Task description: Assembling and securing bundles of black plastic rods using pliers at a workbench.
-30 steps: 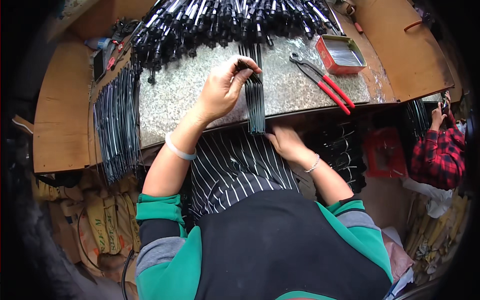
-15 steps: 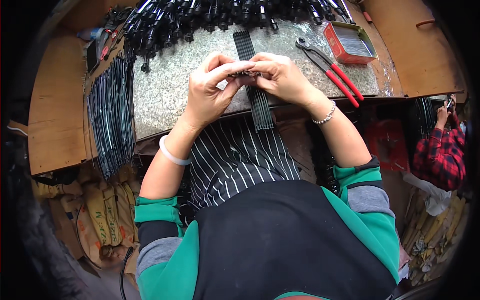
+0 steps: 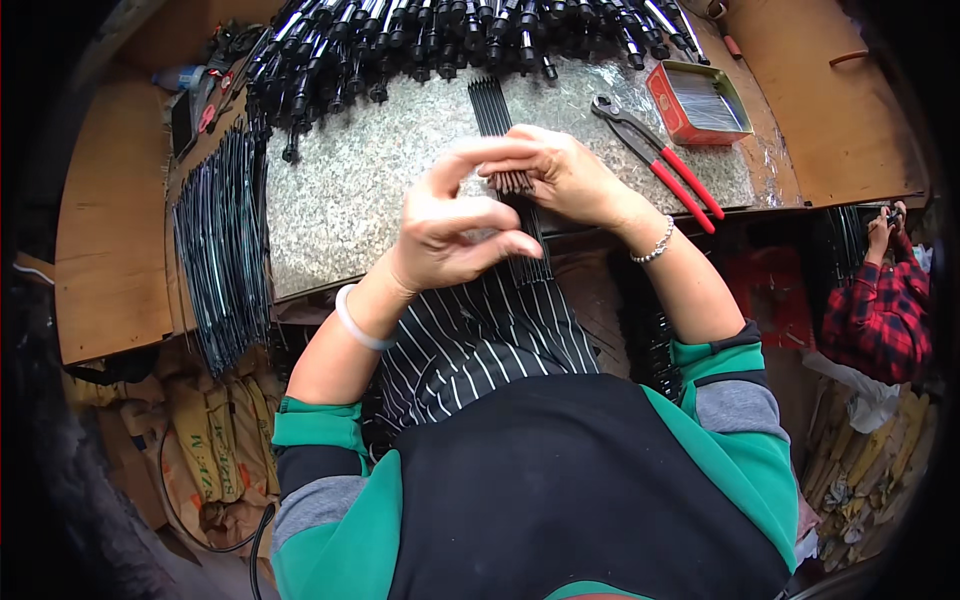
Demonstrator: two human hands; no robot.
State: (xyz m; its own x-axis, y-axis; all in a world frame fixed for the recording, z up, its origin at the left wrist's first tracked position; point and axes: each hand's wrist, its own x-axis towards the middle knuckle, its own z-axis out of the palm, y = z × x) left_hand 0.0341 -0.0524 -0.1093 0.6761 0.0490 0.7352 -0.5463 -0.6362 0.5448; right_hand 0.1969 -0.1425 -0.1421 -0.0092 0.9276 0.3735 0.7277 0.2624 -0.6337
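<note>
Black rods [image 3: 489, 103] lay flat and side by side on the counter [image 3: 350, 190], right below the two hands, in one thin strip. Their long way ran from the person toward the pile of tubes [image 3: 440, 45] at the back, and the far ends leaned a bit to the left. The near ends poked out past the edge, over the striped cloth [image 3: 490, 335], maybe so they were easy to reach. The right hand [image 3: 575, 180] was pinched on a small row of dark bits [image 3: 514, 183], over the middle of the rods. The ends that showed seemed to face the person; the fingers hid the rest, so their full length could not be told. The pinch was likely there to keep the row neat. The left hand [image 3: 450, 225] had its thumb and fingers apart in a curve, with nothing seen between them; it was blurry, and whether it touched the right one was hard to tell. The pliers [image 3: 690, 183] lay on the right, red handles toward the person, maybe to be quick to grab. The red tin [image 3: 668, 105] stood just beside them. At the left, a big bunch [image 3: 220, 250] hung over the edge.
</note>
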